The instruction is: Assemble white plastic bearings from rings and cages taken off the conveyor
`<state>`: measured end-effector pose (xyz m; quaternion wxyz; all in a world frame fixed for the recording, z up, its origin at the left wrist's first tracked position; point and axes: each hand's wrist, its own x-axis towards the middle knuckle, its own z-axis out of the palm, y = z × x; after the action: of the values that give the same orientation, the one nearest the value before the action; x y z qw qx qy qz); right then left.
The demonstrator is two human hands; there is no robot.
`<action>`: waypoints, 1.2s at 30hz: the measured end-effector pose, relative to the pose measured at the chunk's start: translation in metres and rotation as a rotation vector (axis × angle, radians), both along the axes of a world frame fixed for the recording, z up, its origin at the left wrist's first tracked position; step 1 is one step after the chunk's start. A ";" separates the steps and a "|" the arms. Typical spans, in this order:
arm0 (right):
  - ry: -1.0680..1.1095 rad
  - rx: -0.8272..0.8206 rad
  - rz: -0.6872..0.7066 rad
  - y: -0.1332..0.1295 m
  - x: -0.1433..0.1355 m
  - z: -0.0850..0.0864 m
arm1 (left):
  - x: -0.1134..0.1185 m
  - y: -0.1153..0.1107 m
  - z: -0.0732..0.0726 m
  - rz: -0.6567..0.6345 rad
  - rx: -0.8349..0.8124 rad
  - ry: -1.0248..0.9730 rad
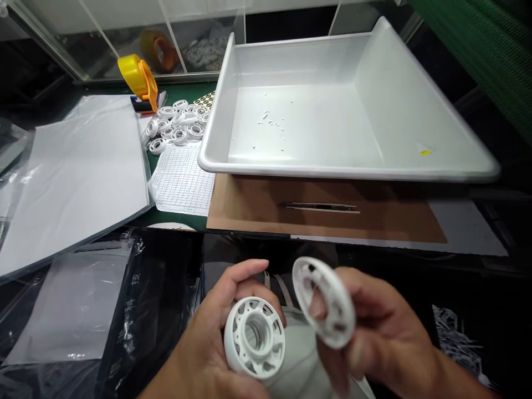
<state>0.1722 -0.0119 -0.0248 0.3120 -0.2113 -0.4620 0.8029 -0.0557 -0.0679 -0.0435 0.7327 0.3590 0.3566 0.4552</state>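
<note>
My left hand (pixel 224 332) is wrapped round a white plastic wheel-like part (pixel 271 327), its face with cut-outs and round centre hole turned up toward me. To the right, my right hand (pixel 382 327) grips a white slotted ring (pixel 302 288), tilted on edge, with a fingertip showing through its opening. A gap separates the ring from the wheel-like part. Both hands are held over my lap, below the table edge. Whether more parts sit stacked under the left one is hidden by my fingers.
A large white tray (pixel 291 170) holding small white scraps stands on brown cardboard (pixel 249 208), where tweezers (pixel 320 207) lie. At left are a pile of white rings (pixel 179 134), a gridded sheet (pixel 183 180), a tape dispenser (pixel 139 77) and bagged white sheets (pixel 83 166). White offcuts (pixel 457 338) lie lower right.
</note>
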 end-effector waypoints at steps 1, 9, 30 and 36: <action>-0.072 0.137 0.074 0.003 -0.001 0.001 | 0.002 0.000 0.001 0.010 -0.064 -0.032; -0.077 0.211 0.196 0.001 -0.010 -0.013 | 0.014 0.002 0.003 0.003 -0.244 -0.172; -0.144 0.386 0.061 0.002 -0.010 -0.002 | 0.000 0.001 -0.006 -0.012 -0.118 -0.034; 0.097 -0.140 -0.180 -0.008 -0.002 -0.013 | -0.001 0.011 -0.001 0.036 -0.164 -0.109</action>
<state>0.1705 -0.0199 -0.0383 0.3891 -0.2340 -0.3686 0.8111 -0.0562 -0.0573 -0.0444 0.7696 0.2663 0.3587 0.4562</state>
